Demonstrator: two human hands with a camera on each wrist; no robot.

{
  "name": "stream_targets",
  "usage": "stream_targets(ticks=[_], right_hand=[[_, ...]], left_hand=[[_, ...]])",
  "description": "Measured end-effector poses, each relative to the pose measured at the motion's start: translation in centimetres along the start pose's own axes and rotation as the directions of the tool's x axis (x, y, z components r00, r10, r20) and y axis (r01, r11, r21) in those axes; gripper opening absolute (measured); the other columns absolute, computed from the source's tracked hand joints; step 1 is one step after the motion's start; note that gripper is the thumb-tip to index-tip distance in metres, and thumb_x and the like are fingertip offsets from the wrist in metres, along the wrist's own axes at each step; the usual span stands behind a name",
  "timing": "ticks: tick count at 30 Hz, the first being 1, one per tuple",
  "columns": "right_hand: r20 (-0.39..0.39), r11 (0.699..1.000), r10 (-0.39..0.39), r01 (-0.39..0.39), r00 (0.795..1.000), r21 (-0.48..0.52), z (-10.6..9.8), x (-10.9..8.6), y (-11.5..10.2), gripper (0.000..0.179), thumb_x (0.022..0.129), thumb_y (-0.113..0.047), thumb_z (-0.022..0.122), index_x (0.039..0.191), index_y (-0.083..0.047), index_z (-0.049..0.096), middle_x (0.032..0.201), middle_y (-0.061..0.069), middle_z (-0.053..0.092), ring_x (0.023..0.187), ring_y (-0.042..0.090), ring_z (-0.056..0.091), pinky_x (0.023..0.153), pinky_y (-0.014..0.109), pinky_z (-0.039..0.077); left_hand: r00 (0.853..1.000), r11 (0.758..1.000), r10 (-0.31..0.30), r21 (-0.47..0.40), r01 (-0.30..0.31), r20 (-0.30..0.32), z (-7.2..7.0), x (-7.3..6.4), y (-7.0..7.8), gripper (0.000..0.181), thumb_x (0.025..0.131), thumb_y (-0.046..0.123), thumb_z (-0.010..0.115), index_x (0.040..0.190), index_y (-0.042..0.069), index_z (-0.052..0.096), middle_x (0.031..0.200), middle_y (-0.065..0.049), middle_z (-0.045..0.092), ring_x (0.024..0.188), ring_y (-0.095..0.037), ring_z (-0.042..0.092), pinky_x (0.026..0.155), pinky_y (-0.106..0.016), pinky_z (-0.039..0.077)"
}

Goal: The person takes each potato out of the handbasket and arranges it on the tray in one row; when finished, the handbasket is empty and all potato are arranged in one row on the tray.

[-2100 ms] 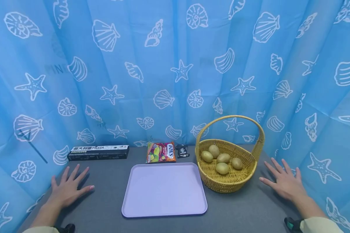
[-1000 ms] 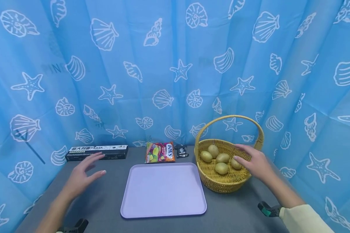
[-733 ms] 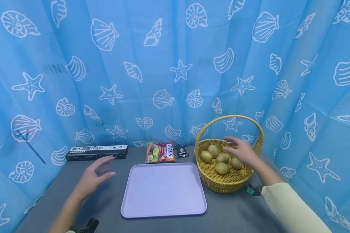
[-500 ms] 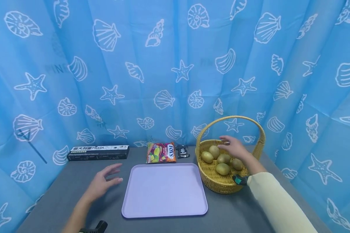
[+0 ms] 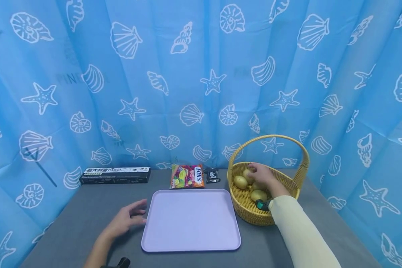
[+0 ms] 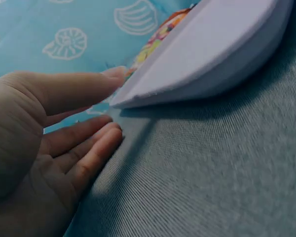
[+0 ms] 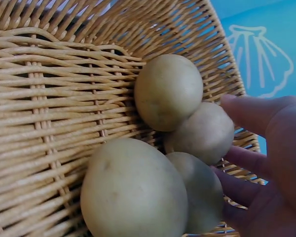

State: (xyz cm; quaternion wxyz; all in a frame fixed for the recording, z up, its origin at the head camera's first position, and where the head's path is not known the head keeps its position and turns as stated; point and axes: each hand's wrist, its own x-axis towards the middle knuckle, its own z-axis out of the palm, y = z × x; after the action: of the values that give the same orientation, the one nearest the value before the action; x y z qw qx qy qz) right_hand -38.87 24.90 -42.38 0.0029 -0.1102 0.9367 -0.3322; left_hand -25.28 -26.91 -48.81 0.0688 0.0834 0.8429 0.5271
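Deeper in the basket (image 5: 251,217) now, my right hand (image 5: 262,176) seems mid-pick at a potato (image 7: 203,133), grip unclear; my left hand (image 5: 125,220), loose, nears the tray (image 5: 191,219). Firm pinch needed next.

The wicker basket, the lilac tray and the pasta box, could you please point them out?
Wicker basket (image 5: 249,215): head view, on its front wall.
Lilac tray (image 5: 191,221): head view, on the middle of its flat surface.
Pasta box (image 5: 115,179): head view, on its dark front side.
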Motion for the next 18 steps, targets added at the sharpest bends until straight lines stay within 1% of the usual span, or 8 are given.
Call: stream_targets(ticks=[4,8,12,15,18], right_hand=[[0.018,0.999,0.025,-0.024,1.000,-0.024,0.43,0.11,-0.11,0.043,0.090,-0.002,0.054,0.132,0.002,0.054,0.126,0.027,0.055,0.115,0.044,0.050,0.096,0.056,0.042],[0.049,0.996,0.034,-0.030,0.998,-0.082,0.70,0.05,-0.01,0.051,0.081,0.006,0.055,0.132,0.000,0.052,0.124,0.024,0.056,0.110,0.040,0.053,0.091,0.052,0.045],[0.088,0.996,0.045,-0.038,0.995,-0.084,0.80,-0.04,0.08,0.053,0.080,0.004,0.062,0.132,-0.001,0.049,0.117,0.023,0.057,0.099,0.036,0.054,0.082,0.048,0.046],[0.093,0.996,0.054,-0.048,0.994,-0.071,0.90,-0.12,0.02,0.051,0.079,0.001,0.066,0.128,-0.002,0.050,0.112,0.020,0.058,0.095,0.032,0.053,0.078,0.045,0.046],[0.089,0.995,0.059,-0.051,0.994,-0.080,1.01,-0.22,-0.15,0.049,0.077,0.000,0.066,0.124,-0.004,0.051,0.107,0.016,0.058,0.091,0.030,0.053,0.076,0.043,0.045]], left_hand=[[0.999,1.000,0.008,0.018,-0.009,0.034,-0.06,0.11,-0.45,0.079,0.081,0.023,0.079,0.144,-0.003,0.041,0.141,-0.025,0.047,0.123,-0.037,0.051,0.097,-0.044,0.048],[0.999,0.999,0.012,0.031,-0.014,0.048,-0.09,0.17,-0.64,0.080,0.079,0.024,0.081,0.143,-0.004,0.042,0.141,-0.025,0.047,0.123,-0.039,0.051,0.097,-0.044,0.048],[0.999,0.999,0.006,0.050,-0.009,0.052,-0.06,0.25,-0.63,0.079,0.078,0.026,0.081,0.142,-0.002,0.044,0.140,-0.024,0.048,0.121,-0.038,0.053,0.097,-0.046,0.048],[0.999,0.998,-0.008,0.068,0.005,0.047,-0.01,0.26,-0.61,0.078,0.077,0.027,0.082,0.142,0.000,0.047,0.138,-0.022,0.051,0.118,-0.037,0.055,0.096,-0.048,0.048],[0.999,0.995,-0.020,0.094,0.016,0.042,0.06,0.18,-0.60,0.078,0.077,0.028,0.082,0.141,0.002,0.048,0.134,-0.021,0.054,0.114,-0.035,0.057,0.094,-0.050,0.048]])
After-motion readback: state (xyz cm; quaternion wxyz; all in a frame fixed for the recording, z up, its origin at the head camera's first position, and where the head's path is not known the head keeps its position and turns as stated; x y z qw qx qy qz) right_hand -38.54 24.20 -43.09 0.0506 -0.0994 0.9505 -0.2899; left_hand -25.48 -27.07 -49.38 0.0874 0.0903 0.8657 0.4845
